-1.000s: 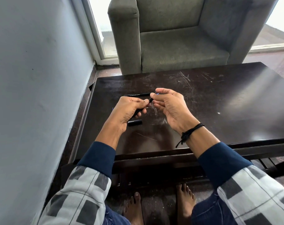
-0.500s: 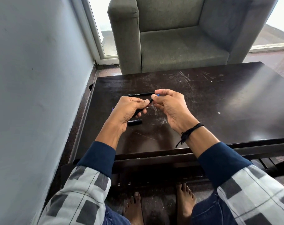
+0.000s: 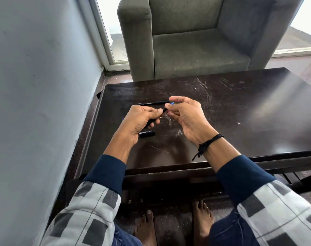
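Table (image 3: pixel 257 112), printed pen (image 3: pixel 151 103), left hand (image 3: pixel 138 121) gripping barrel (image 3: pixel 164 109)

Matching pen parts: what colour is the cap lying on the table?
The cap is black; head view.

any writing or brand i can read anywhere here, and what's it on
"OCTANE", likely, in small white print: on the black pen lying on the table.
Smaller marks beside it: too small to read.
None shows on the cap, the barrel gripped by the left hand, or the blue-tipped piece pinched by the right hand.
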The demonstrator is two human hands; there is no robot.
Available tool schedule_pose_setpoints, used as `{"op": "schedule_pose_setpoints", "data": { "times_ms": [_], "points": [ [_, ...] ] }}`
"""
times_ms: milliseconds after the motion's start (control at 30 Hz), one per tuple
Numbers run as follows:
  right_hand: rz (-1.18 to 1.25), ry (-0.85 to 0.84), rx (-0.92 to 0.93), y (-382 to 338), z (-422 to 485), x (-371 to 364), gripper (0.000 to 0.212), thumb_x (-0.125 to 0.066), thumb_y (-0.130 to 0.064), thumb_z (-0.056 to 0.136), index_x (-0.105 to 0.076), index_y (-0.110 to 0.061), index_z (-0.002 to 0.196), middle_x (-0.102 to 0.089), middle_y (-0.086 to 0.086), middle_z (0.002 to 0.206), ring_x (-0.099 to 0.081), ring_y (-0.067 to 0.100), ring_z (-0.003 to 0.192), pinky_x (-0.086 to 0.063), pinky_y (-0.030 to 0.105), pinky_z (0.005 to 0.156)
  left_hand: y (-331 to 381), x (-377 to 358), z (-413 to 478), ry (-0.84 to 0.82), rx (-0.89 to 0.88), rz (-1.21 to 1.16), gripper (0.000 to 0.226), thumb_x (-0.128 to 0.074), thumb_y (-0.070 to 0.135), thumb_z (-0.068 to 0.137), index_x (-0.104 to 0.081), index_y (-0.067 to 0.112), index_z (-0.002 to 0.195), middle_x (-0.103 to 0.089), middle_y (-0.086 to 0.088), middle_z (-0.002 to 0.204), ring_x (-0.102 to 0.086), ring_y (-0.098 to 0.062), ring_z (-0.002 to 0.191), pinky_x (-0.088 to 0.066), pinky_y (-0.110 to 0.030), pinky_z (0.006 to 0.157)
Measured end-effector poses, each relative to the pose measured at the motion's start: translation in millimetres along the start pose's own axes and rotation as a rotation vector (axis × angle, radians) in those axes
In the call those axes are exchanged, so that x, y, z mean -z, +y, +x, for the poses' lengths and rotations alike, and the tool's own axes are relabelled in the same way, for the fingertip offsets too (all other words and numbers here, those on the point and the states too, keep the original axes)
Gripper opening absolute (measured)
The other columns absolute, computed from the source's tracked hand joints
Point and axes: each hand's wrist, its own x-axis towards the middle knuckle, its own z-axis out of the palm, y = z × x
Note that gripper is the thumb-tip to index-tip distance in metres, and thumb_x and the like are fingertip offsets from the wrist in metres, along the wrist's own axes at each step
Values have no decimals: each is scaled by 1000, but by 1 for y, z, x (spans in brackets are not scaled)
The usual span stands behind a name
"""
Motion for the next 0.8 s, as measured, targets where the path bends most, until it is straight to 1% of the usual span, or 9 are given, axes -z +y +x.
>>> {"op": "schedule_pose_setpoints", "data": {
  "times_ms": [100,200,267,333,467,567,633,700,800],
  "points": [
    [-11,5,2,1,-1,-1,30,-82,-12,83,-67,-5,108,-70,8,92,-68,13,73,-59,23,74,-1,0,1,-6,0,-6,17,-73,20,90,-79,4,89,-65,-5,66,-51,-7,53,-44,-15,52],
    [-55,10,28,2,0,1,24,-76,0,85,-68,-3,108,-66,7,86,-69,10,66,-56,21,69,-1,-1,1,2,15,-2,16,-74,19,89,-78,4,89,-65,-3,63,-51,-6,51,-45,-16,52],
    [-55,1,25,1,1,1,24,-72,7,85,-68,-4,106,-66,8,87,-70,11,69,-57,22,71,-1,-1,1,2,20,-3,16,-74,19,89,-78,4,90,-65,-2,63,-52,-6,51,-45,-15,51],
    [-27,-6,7,0,2,1,25,-73,6,84,-68,-5,106,-69,10,90,-71,13,74,-57,22,71,-1,0,1,-4,14,-3,17,-73,19,90,-79,4,91,-65,-2,64,-51,-6,51,-45,-15,51],
    [-15,13,-9,1,3,0,25,-80,-8,83,-68,-4,105,-71,6,81,-68,11,66,-59,24,73,-1,1,1,-7,7,-7,17,-73,20,90,-79,4,89,-65,-3,64,-51,-6,51,-45,-15,51],
    [-68,26,22,2,4,2,16,-75,2,85,-69,-5,98,-69,7,83,-70,13,69,-57,24,72,-2,0,2,-9,11,-5,15,-74,19,89,-79,5,87,-65,-3,63,-51,-7,52,-45,-15,51],
    [-70,34,26,2,6,3,17,-73,5,84,-69,-7,96,-70,12,91,-70,15,75,-57,23,72,-2,0,2,-19,11,-13,18,-74,20,89,-78,3,92,-66,-4,64,-51,-7,52,-45,-15,51],
    [-48,34,16,2,7,3,18,-77,1,83,-69,-7,97,-73,13,93,-71,16,78,-59,25,75,-2,0,2,-27,4,-20,23,-72,21,91,-78,0,96,-67,-5,67,-51,-7,52,-45,-15,51],
    [-37,28,11,2,6,3,24,-82,-11,82,-70,-4,102,-72,5,80,-68,12,69,-59,26,78,-1,1,1,-30,-8,-28,24,-71,23,92,-78,0,97,-69,-7,70,-52,-7,53,-45,-16,52]
  ]
}}
